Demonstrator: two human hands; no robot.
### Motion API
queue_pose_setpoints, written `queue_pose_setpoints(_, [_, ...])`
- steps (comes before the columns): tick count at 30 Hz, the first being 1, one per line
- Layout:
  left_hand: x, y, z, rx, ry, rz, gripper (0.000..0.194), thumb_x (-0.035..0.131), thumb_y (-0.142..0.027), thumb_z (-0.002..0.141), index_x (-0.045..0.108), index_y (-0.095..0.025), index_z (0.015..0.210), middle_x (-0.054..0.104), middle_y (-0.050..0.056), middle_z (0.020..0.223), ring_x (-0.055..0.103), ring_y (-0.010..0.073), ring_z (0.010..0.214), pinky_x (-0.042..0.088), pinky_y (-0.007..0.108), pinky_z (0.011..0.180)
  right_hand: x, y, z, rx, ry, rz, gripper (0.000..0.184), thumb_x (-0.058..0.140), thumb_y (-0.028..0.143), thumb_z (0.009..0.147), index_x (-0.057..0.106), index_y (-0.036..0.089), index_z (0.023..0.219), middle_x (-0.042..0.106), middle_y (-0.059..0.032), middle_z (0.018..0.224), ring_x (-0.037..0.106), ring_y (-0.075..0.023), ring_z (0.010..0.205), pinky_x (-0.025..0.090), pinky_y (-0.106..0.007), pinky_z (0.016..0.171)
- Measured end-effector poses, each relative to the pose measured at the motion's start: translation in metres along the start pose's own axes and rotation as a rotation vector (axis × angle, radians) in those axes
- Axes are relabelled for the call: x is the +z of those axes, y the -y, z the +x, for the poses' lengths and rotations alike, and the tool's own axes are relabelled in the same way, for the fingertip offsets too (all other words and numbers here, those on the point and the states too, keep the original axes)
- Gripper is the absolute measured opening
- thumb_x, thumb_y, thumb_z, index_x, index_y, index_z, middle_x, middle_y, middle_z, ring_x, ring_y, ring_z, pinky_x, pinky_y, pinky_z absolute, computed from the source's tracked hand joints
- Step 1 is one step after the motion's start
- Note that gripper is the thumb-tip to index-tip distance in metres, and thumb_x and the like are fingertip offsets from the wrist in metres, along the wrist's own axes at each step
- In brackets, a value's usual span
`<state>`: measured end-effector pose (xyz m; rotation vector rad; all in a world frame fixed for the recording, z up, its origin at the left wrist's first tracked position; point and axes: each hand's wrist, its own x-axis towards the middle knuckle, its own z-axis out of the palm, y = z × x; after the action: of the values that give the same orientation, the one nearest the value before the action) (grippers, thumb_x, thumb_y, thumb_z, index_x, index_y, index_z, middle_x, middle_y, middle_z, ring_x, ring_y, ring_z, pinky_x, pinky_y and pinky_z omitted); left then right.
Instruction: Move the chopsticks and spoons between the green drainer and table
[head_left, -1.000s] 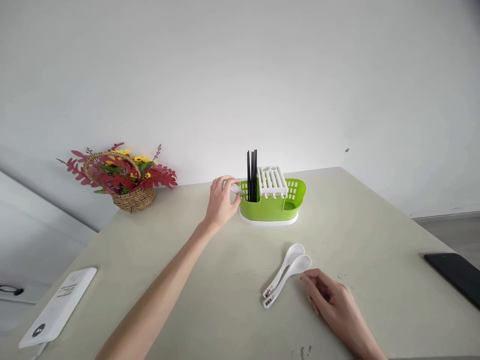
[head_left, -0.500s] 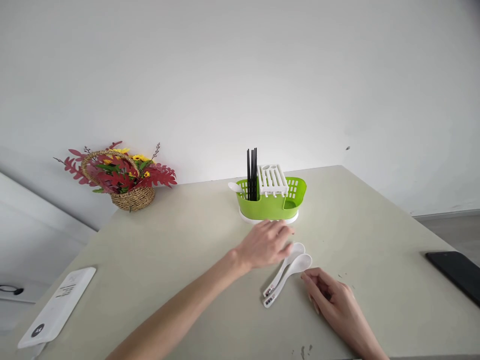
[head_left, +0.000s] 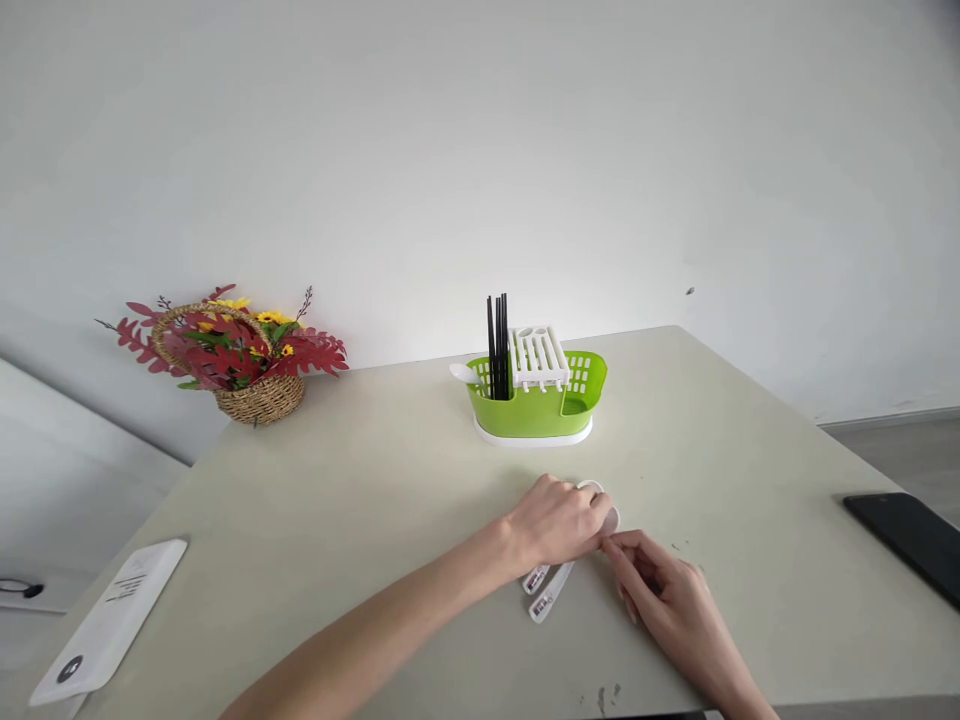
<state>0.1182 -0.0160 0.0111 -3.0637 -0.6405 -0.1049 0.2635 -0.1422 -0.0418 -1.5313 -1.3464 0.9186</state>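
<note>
spoons [head_left: 553,592] under the left hand [head_left: 561,520]

they lie on the worktop [head_left: 375,480], the right hand [head_left: 664,588] beside them; i cannot tell either grip's opening or hold. picking up seems in hand, calling for a pinch on one.

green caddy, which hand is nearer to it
Left. The left hand is over the white spoons, in front of the caddy; the right hand is farther from it, lower in view and off to the right.
</note>
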Motion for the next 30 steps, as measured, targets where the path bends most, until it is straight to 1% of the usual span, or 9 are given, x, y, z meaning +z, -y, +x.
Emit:
queue_pose_setpoints(5, [-0.004, -0.004, 0.001, -0.091, 0.049, -0.045, 0.031, 0.062, -0.035, 0.096, 0.051, -0.016, 0.119, 0.075, 0.011, 0.094, 0.076, 0.0296, 0.078, 0.054, 0.036, 0.057, -0.002, 0.002, 0.0, -0.009, -0.015, -0.026, 0.049, 0.051, 0.065, 0.101, 0.071, 0.021, 0.101, 0.05, 0.0044, 0.057, 0.047, -0.0142, 0.052, 0.043, -0.025, 0.053])
queue_pose_setpoints(9, [-0.007, -0.005, 0.002, -0.14, 0.101, -0.037, 0.047, 0.058, -0.043, 0.099, 0.045, -0.012, 0.132, 0.076, 0.012, 0.099, 0.075, 0.0296, 0.077, 0.054, 0.038, 0.057, -0.002, 0.001, -0.001, -0.006, 0.006, -0.029, 0.049, 0.051, 0.065, 0.101, 0.071, 0.021, 0.104, 0.05, 0.0047, 0.058, 0.047, -0.0141, 0.052, 0.042, -0.025, 0.053])
queue_pose_setpoints(11, [-0.007, -0.006, 0.002, -0.137, 0.126, -0.013, 0.05, 0.059, -0.045, 0.099, 0.046, -0.01, 0.133, 0.075, 0.013, 0.101, 0.075, 0.0295, 0.077, 0.054, 0.039, 0.058, -0.002, 0.001, -0.001, -0.001, 0.005, -0.027, 0.048, 0.051, 0.066, 0.101, 0.071, 0.022, 0.102, 0.05, 0.0046, 0.058, 0.047, -0.014, 0.052, 0.041, -0.025, 0.053])
queue_pose_setpoints(13, [-0.005, -0.008, 0.002, -0.114, 0.133, 0.008, 0.044, 0.061, -0.043, 0.098, 0.051, -0.011, 0.127, 0.074, 0.013, 0.102, 0.075, 0.0293, 0.08, 0.055, 0.039, 0.06, -0.002, 0.002, -0.001, 0.004, -0.007, -0.019, 0.047, 0.052, 0.065, 0.101, 0.07, 0.022, 0.1, 0.05, 0.0045, 0.058, 0.046, -0.0142, 0.053, 0.041, -0.025, 0.054])
queue_pose_setpoints(17, [0.001, -0.01, 0.003, -0.053, 0.106, 0.053, 0.026, 0.061, -0.033, 0.099, 0.057, -0.014, 0.116, 0.073, 0.011, 0.096, 0.075, 0.0276, 0.08, 0.053, 0.036, 0.059, -0.002, 0.0, -0.001, 0.009, 0.006, -0.01, 0.045, 0.051, 0.063, 0.101, 0.068, 0.022, 0.099, 0.051, 0.0043, 0.058, 0.046, -0.0146, 0.053, 0.041, -0.026, 0.054])
queue_pose_setpoints(22, [0.01, -0.012, 0.003, 0.006, 0.051, 0.095, 0.022, 0.061, -0.033, 0.099, 0.058, -0.015, 0.112, 0.072, 0.008, 0.087, 0.074, 0.0261, 0.07, 0.051, 0.037, 0.053, -0.002, -0.006, -0.001, 0.022, 0.029, -0.023, 0.044, 0.05, 0.062, 0.102, 0.067, 0.022, 0.099, 0.051, 0.0047, 0.058, 0.047, -0.0143, 0.053, 0.041, -0.026, 0.054])
queue_pose_setpoints(25, [0.014, -0.013, 0.002, 0.031, 0.032, 0.141, 0.009, 0.057, -0.018, 0.099, 0.058, -0.015, 0.107, 0.069, 0.005, 0.078, 0.072, 0.0231, 0.064, 0.047, 0.035, 0.05, -0.002, -0.007, -0.001, 0.018, 0.014, -0.023, 0.043, 0.051, 0.062, 0.102, 0.066, 0.023, 0.097, 0.051, 0.0053, 0.059, 0.047, -0.0135, 0.053, 0.041, -0.025, 0.055])
queue_pose_setpoints(27, [0.017, -0.014, 0.001, 0.042, 0.008, 0.17, 0.008, 0.055, -0.01, 0.098, 0.058, -0.015, 0.105, 0.067, 0.003, 0.073, 0.07, 0.0215, 0.06, 0.045, 0.033, 0.048, -0.002, -0.004, -0.001, 0.013, 0.009, -0.023, 0.042, 0.052, 0.063, 0.101, 0.066, 0.023, 0.095, 0.052, 0.0053, 0.059, 0.048, -0.0133, 0.053, 0.04, -0.024, 0.054])
queue_pose_setpoints(30, [0.02, -0.016, -0.001, 0.059, -0.022, 0.194, 0.009, 0.055, -0.008, 0.097, 0.057, -0.013, 0.105, 0.067, 0.002, 0.073, 0.069, 0.0207, 0.058, 0.044, 0.032, 0.047, 0.0, 0.002, -0.003, 0.027, -0.009, -0.009, 0.042, 0.052, 0.063, 0.101, 0.065, 0.023, 0.094, 0.051, 0.0054, 0.057, 0.046, -0.0134, 0.052, 0.039, -0.025, 0.054])
